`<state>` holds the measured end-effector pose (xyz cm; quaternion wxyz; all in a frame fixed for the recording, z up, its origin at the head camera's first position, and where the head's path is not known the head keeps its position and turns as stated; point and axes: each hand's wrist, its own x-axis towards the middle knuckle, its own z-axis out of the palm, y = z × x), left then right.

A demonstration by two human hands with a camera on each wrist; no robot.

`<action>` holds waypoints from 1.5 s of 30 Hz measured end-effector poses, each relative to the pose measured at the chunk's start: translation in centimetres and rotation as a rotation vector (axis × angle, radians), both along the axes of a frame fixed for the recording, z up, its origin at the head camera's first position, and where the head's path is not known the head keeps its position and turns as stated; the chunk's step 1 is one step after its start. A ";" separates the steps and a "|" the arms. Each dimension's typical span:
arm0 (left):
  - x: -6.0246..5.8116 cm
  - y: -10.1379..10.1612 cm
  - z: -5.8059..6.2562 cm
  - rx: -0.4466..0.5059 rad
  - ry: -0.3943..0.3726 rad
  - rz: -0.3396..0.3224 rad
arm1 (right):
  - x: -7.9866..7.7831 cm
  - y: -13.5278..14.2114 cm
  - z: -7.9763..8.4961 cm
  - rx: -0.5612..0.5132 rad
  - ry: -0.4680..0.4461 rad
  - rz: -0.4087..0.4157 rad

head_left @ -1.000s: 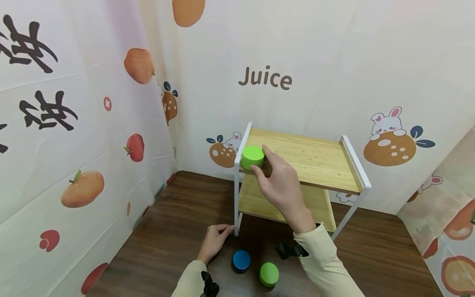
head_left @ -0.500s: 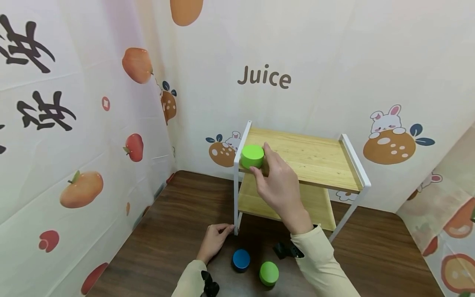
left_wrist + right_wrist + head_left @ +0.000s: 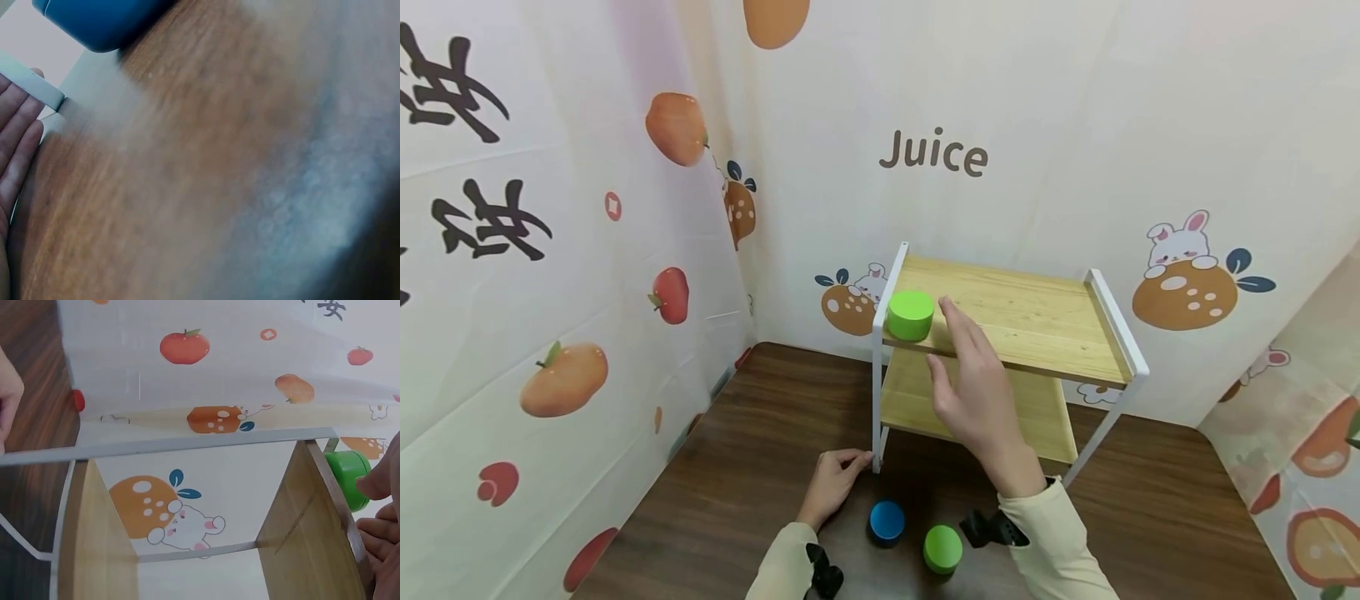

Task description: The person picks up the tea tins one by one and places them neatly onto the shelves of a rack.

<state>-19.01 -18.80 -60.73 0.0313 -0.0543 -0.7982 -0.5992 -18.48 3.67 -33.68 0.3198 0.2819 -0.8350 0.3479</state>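
A short green cylinder (image 3: pixel 911 315) sits at the front left corner of the upper shelf board, against the white side rail. Just right of it, my right hand (image 3: pixel 981 396) is held with thumb and fingers spread apart, holding nothing. The right wrist view shows the green cylinder (image 3: pixel 348 479) close to the right thumb (image 3: pixel 378 478). Down on the table, my left hand (image 3: pixel 831 485) pinches the foot of the white front left leg (image 3: pixel 877 417) of the two-tier shelf (image 3: pixel 1015 308). A blue cylinder (image 3: pixel 887 522) and a second green cylinder (image 3: pixel 942 549) stand in front of the shelf.
The dark wooden table (image 3: pixel 760 433) carries the shelf. Its lower board (image 3: pixel 925 400) lies partly behind the right hand. A printed fruit curtain (image 3: pixel 820 125) hangs behind and at both sides. The left wrist view has the blue cylinder (image 3: pixel 103 22) near the leg.
My right thumb and fingers have let go of the green cylinder and moved slightly right and down. The cylinder stays on the upper board. My left hand keeps its place on the leg.
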 end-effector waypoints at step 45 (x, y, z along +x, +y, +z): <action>-0.1 0.1 0.0 -0.031 -0.019 0.014 | 7.8 4.3 -15.9 -0.167 -0.372 0.080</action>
